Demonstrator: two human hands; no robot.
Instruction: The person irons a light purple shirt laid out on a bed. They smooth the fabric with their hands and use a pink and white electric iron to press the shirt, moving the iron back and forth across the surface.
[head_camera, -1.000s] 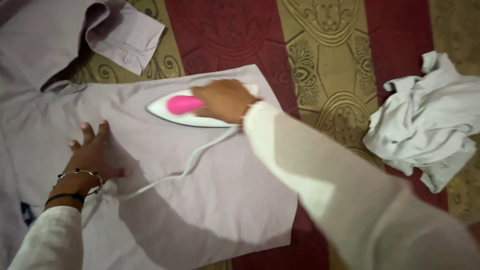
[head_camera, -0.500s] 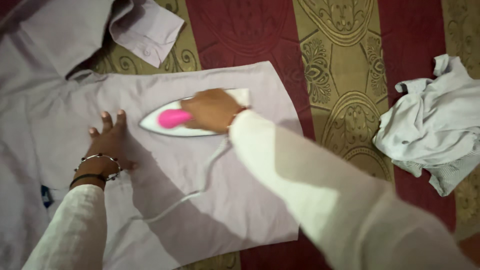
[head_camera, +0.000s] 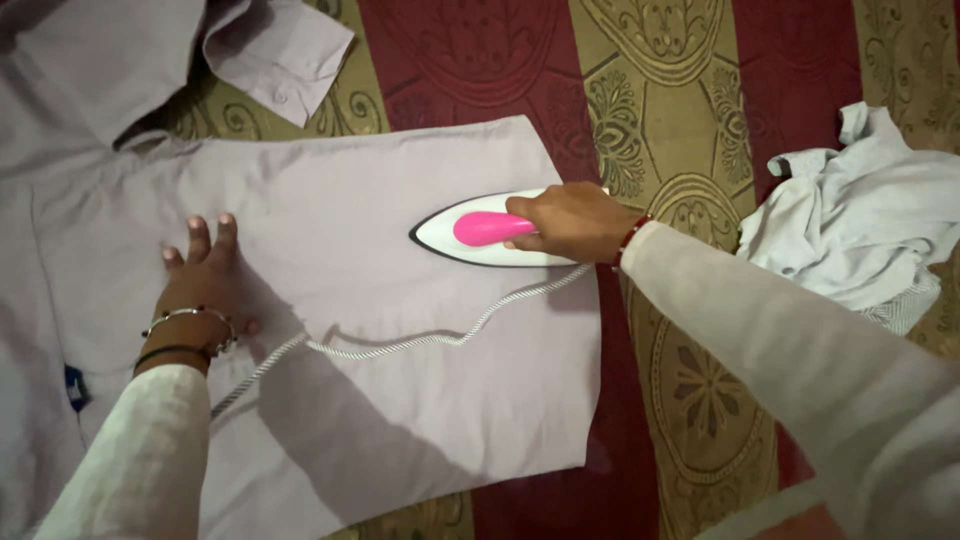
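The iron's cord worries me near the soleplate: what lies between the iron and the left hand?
In the head view, only smooth lilac shirt fabric lies between the iron and the left hand; the cord trails lower.

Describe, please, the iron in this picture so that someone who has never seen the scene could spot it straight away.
Find the pale lilac shirt spread flat on the red and gold patterned cloth. Near its right edge, under the right hand, sits the iron, with a white braided cord trailing back across the shirt. It is the only hard, pointed thing there: white body, dark rim, bright pink handle.
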